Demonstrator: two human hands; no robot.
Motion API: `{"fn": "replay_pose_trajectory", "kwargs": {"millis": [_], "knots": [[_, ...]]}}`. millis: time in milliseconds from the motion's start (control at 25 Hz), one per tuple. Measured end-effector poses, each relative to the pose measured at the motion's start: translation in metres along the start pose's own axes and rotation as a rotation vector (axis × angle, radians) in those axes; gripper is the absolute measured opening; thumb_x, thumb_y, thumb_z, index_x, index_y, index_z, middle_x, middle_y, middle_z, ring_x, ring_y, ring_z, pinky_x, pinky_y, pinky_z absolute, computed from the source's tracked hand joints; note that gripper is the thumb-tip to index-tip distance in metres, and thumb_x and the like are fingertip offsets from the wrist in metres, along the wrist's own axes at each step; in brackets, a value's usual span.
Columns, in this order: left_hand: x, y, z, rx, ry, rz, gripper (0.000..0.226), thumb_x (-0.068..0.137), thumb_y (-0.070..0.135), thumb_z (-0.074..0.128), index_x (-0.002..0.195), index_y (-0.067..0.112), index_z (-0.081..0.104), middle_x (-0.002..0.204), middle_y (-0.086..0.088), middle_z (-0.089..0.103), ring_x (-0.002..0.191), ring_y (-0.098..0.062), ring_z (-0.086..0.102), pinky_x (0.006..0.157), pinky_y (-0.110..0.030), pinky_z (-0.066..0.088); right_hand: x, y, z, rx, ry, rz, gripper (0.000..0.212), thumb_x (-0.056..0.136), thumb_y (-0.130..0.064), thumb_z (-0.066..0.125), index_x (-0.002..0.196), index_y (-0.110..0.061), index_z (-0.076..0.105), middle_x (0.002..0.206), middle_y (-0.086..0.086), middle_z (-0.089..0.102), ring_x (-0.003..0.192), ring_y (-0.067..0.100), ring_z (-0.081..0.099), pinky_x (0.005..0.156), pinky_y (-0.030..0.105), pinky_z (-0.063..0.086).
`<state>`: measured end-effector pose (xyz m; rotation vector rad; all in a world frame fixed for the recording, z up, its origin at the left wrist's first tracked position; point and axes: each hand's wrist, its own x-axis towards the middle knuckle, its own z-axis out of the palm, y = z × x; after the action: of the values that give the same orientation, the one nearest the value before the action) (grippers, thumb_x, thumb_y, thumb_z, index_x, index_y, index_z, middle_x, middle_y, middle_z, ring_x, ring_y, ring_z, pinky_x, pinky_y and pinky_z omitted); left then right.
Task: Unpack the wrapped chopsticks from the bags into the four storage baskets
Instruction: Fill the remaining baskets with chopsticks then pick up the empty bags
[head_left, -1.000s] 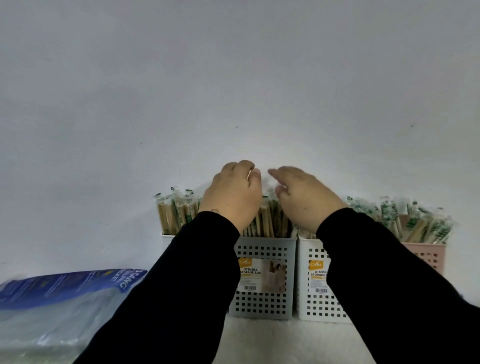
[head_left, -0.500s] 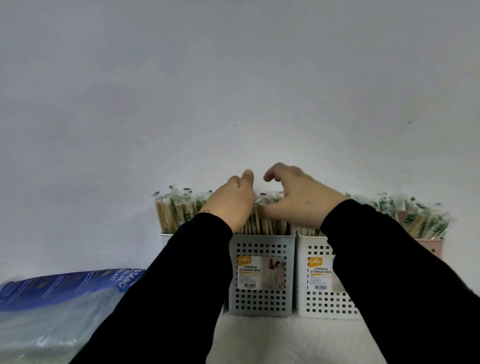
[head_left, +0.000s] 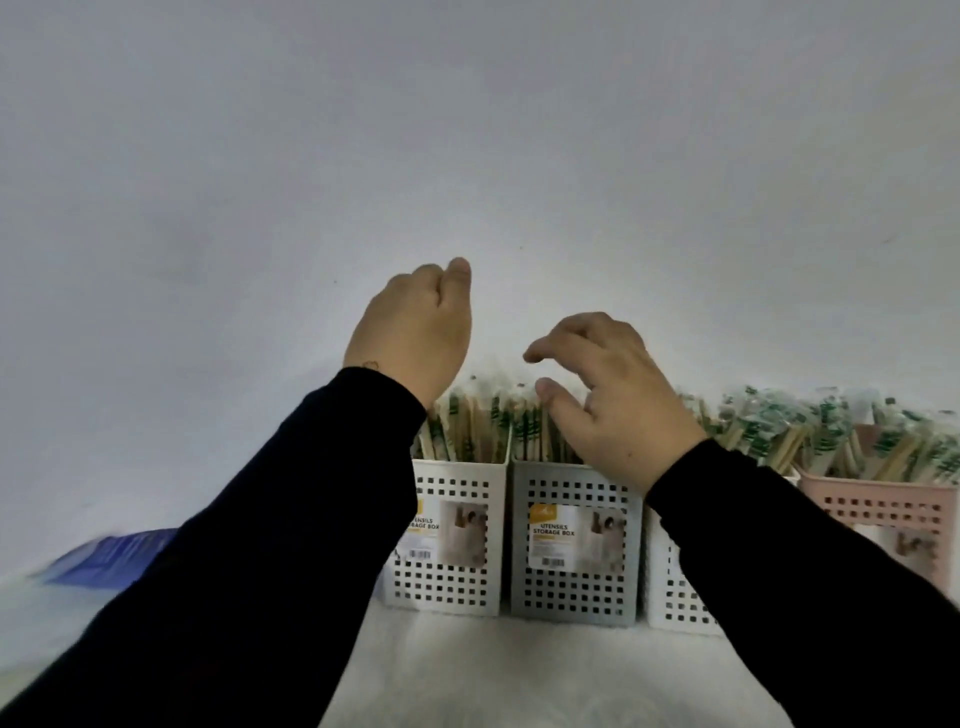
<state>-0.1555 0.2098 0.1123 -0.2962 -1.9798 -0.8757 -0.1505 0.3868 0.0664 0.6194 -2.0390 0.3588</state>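
Four storage baskets (head_left: 574, 545) stood side by side against the wall (head_left: 467, 156), each packed with upright wrapped chopsticks (head_left: 488, 431). A bag (head_left: 109, 558) lay far left. Both hands (head_left: 415, 332) hovered above the middle baskets.

Your two hands raised above four baskets packed with wrapped chopsticks.
Your left hand (head_left: 415, 332) and right hand (head_left: 608, 395), fingers loosely curled, hold nothing above the white basket (head_left: 447, 545) and grey basket (head_left: 574, 551); a pink basket (head_left: 883, 509) stands rightmost.
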Motion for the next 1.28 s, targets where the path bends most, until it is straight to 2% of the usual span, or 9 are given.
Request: {"fn": "replay_pose_trajectory", "kwargs": {"millis": [120, 240, 400, 480, 640, 720, 880, 1080, 1280], "knots": [[-0.005, -0.053, -0.004, -0.107, 0.155, -0.052, 0.058, 0.103, 0.049, 0.022, 0.101, 0.005, 0.06, 0.103, -0.009, 0.062, 0.096, -0.026, 0.055, 0.086, -0.039, 0.042, -0.007, -0.016, 0.015, -0.197, -0.217, -0.102, 0.032, 0.091, -0.045, 0.045, 0.119, -0.039, 0.059, 0.133, -0.011, 0.048, 0.13, 0.013, 0.036, 0.111, 0.046, 0.023], [-0.015, -0.084, 0.003, -0.286, 0.168, -0.163, 0.055, 0.103, 0.049, 0.023, 0.096, 0.01, 0.061, 0.099, 0.004, 0.058, 0.092, -0.017, 0.052, 0.089, -0.036, 0.043, -0.004, -0.012, 0.024, -0.353, -0.308, 0.1, 0.037, 0.092, -0.051, 0.044, 0.126, -0.041, 0.052, 0.142, -0.011, 0.039, 0.137, 0.015, 0.029, 0.116, 0.057, 0.007], [-0.018, -0.092, 0.006, -0.566, 0.115, -0.275, 0.061, 0.097, 0.062, 0.017, 0.091, 0.024, 0.064, 0.106, 0.005, 0.065, 0.1, -0.015, 0.058, 0.087, -0.032, 0.04, 0.02, -0.047, 0.024, 0.047, 0.002, 0.093, 0.025, 0.087, -0.041, 0.057, 0.11, -0.033, 0.062, 0.121, -0.008, 0.048, 0.125, 0.016, 0.041, 0.107, 0.047, 0.031], [-0.017, -0.094, 0.008, -0.635, 0.016, -0.315, 0.068, 0.093, 0.068, 0.013, 0.098, 0.025, 0.065, 0.108, 0.003, 0.066, 0.104, -0.016, 0.059, 0.095, -0.037, 0.043, 0.04, -0.073, 0.032, 0.056, -0.088, 0.081, 0.033, 0.081, -0.044, 0.062, 0.111, -0.031, 0.057, 0.119, -0.008, 0.047, 0.12, 0.016, 0.041, 0.101, 0.042, 0.036], [-0.014, -0.094, 0.001, -0.721, -0.09, -0.413, 0.073, 0.091, 0.07, 0.01, 0.103, 0.022, 0.064, 0.105, -0.002, 0.066, 0.104, -0.02, 0.06, 0.095, -0.041, 0.045, 0.054, -0.076, 0.061, -0.322, -0.325, 0.329, 0.065, 0.075, -0.052, 0.061, 0.129, -0.026, 0.037, 0.132, 0.002, 0.047, 0.124, 0.025, 0.043, 0.109, 0.057, 0.025], [-0.015, -0.095, 0.002, -0.702, -0.08, -0.397, 0.07, 0.093, 0.067, 0.011, 0.103, 0.021, 0.063, 0.106, 0.0, 0.065, 0.104, -0.019, 0.059, 0.088, -0.036, 0.042, 0.047, -0.063, 0.064, -0.368, -0.251, 0.453, 0.065, 0.078, -0.05, 0.062, 0.13, -0.022, 0.036, 0.13, 0.006, 0.048, 0.122, 0.028, 0.046, 0.109, 0.057, 0.028], [-0.016, -0.09, 0.004, -0.386, 0.075, -0.102, 0.046, 0.103, 0.045, 0.027, 0.111, 0.019, 0.065, 0.12, 0.004, 0.059, 0.118, -0.016, 0.05, 0.096, -0.032, 0.037, 0.046, -0.057, 0.056, -0.168, -0.104, 0.312, 0.042, 0.091, -0.038, 0.054, 0.128, -0.022, 0.046, 0.13, 0.005, 0.047, 0.12, 0.026, 0.047, 0.098, 0.038, 0.041], [-0.019, -0.089, 0.026, 0.034, -0.283, 0.059, 0.04, 0.101, 0.031, 0.032, 0.132, 0.021, 0.055, 0.14, -0.001, 0.05, 0.129, -0.02, 0.045, 0.109, -0.038, 0.036, 0.042, -0.049, 0.072, -0.134, -0.429, 0.262, 0.034, 0.098, -0.035, 0.035, 0.121, -0.022, 0.056, 0.128, 0.007, 0.055, 0.114, 0.025, 0.053, 0.098, 0.042, 0.044], [-0.013, -0.088, 0.016, -0.009, -0.022, 0.083, 0.041, 0.101, 0.029, 0.034, 0.139, 0.025, 0.049, 0.15, 0.002, 0.04, 0.137, -0.019, 0.034, 0.112, -0.036, 0.03, 0.052, -0.043, 0.057, -0.037, -0.15, 0.286, 0.046, 0.098, -0.037, 0.037, 0.142, -0.024, 0.04, 0.148, 0.003, 0.036, 0.138, 0.023, 0.03, 0.113, 0.036, 0.026]]}}
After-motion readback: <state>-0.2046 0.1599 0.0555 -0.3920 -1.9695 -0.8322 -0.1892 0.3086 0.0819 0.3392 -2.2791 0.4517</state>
